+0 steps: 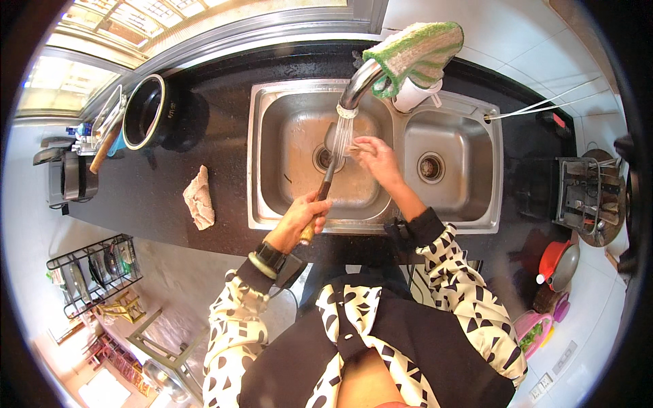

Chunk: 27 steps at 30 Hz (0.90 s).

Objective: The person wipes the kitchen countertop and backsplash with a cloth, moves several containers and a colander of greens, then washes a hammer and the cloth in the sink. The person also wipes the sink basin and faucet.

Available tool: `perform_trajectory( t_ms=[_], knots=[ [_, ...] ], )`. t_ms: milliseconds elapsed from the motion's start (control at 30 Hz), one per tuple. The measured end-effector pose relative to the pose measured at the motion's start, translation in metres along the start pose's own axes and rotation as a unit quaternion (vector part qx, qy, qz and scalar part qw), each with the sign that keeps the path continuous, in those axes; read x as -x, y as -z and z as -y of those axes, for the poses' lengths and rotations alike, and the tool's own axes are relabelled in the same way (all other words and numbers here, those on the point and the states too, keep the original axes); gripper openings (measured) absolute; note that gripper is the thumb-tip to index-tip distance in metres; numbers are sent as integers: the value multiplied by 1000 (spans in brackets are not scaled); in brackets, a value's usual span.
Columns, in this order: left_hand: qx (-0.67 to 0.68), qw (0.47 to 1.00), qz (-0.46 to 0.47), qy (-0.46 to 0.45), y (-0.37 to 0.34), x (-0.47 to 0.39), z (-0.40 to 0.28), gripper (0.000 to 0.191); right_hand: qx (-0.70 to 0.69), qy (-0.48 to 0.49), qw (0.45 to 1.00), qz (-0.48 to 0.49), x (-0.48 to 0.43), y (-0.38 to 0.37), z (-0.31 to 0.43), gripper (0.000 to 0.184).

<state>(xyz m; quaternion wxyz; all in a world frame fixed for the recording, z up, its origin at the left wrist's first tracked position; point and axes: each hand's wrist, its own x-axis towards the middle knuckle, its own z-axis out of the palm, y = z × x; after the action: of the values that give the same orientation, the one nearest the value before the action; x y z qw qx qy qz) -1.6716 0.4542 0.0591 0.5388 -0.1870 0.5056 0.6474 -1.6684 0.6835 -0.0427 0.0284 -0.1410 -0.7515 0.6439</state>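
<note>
My left hand (301,217) is closed around the handle of a long metal cooking utensil (325,186), likely a turner or ladle. Its handle is dark with a pale wooden end. The head of the utensil lies under water running from the chrome faucet (355,84), above the larger basin (285,168) of a steel double sink. Just right of the stream is my right hand (380,163), with curled fingers close to the utensil's head. Something tan shows at those fingertips, but I cannot tell whether it is held. The water partly hides the utensil's head.
A green-striped cloth (423,53) drapes over the faucet, beside a white container (413,96). On the dark counter are a crumpled cloth (200,199) to the left and a black pot (145,112) farther back. At the right stand a wire rack (579,194) and a red pan (553,260).
</note>
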Motion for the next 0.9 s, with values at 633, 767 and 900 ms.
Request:
perform_trajectory(
  t_ms=[633, 767, 900],
  knots=[
    [-84, 996, -5, 39, 36, 61, 3, 58, 131, 88, 987, 24, -59, -22, -18, 28],
    [-98, 995, -2, 19, 37, 52, -1, 56, 168, 106, 967, 158, -19, -45, -21, 26],
    [-88, 996, 0, 22, 39, 60, -2, 65, 436, 133, 872, 178, -16, -37, -32, 20]
  ],
)
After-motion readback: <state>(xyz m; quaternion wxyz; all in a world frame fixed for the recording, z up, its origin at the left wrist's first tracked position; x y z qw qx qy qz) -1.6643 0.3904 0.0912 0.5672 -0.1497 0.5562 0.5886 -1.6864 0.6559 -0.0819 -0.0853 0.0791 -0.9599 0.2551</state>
